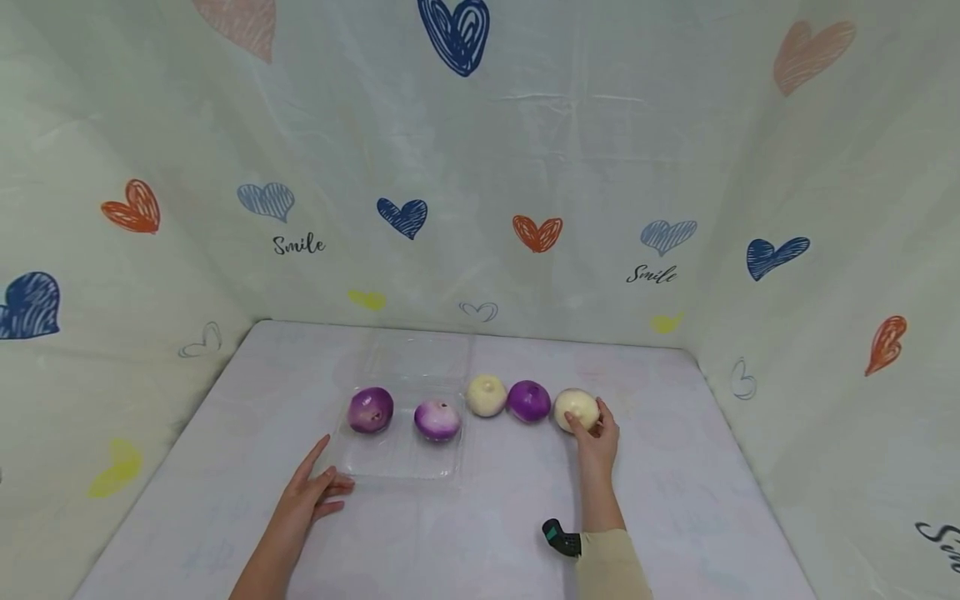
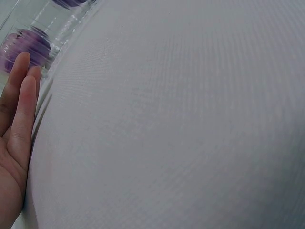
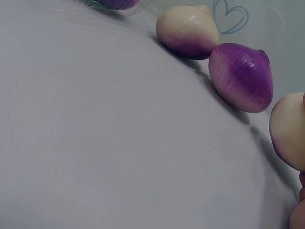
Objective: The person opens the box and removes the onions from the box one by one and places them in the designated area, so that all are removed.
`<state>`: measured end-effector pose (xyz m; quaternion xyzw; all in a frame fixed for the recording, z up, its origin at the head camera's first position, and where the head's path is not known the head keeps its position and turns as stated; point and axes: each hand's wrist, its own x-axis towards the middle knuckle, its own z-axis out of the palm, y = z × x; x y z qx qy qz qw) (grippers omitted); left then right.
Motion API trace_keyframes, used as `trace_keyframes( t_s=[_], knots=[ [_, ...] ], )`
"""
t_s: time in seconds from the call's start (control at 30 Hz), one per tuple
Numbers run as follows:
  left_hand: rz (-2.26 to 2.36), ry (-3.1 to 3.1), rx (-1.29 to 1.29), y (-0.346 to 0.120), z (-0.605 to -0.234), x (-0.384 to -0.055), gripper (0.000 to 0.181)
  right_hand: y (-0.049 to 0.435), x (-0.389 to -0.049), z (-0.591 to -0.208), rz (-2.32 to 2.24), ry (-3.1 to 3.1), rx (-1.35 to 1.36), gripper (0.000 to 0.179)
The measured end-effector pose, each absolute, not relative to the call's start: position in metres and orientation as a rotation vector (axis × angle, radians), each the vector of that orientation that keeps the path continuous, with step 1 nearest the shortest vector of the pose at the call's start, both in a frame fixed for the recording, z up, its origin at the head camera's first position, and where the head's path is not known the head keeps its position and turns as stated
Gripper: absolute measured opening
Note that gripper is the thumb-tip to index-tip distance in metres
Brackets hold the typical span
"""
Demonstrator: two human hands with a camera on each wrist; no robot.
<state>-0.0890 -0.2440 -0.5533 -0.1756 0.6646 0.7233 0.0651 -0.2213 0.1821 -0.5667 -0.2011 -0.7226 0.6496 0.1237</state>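
My right hand [image 1: 598, 440] grips a pale onion [image 1: 576, 409], thumb at its front and fingers round its right side. In the right wrist view that onion [image 3: 289, 131] shows a purple underside at the right edge. To its left stand a purple onion [image 1: 529, 402] and another pale onion [image 1: 486, 395], side by side. My left hand [image 1: 306, 492] lies with extended fingers at the near left corner of a clear plastic box [image 1: 397, 467]. Inside the box sit a dark purple onion [image 1: 371, 410] and a purple-white onion [image 1: 437, 421].
The box's clear lid [image 1: 416, 354] lies folded back behind it. A black device [image 1: 561, 538] sticks out beside my right sleeve [image 1: 613, 565]. A white cloth covers the table [image 1: 495, 533], and a curtain with printed hearts [image 1: 402, 218] hangs along its back and sides.
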Motion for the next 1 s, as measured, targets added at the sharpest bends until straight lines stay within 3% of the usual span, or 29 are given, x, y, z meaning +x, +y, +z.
trace_keyframes(
  t_s=[0.6, 1.0],
  knots=[
    [2.171, 2.006, -0.56, -0.2432, -0.5525, -0.0892, 0.062, 0.1808, -0.2204, -0.5734, 1.842, -2.073, -0.587, 0.066],
    [2.185, 2.015, -0.536, -0.2429, -0.5511, -0.0876, 0.062, 0.1784, -0.2199, -0.5725, 1.793, -2.136, -0.552, 0.07]
  ],
)
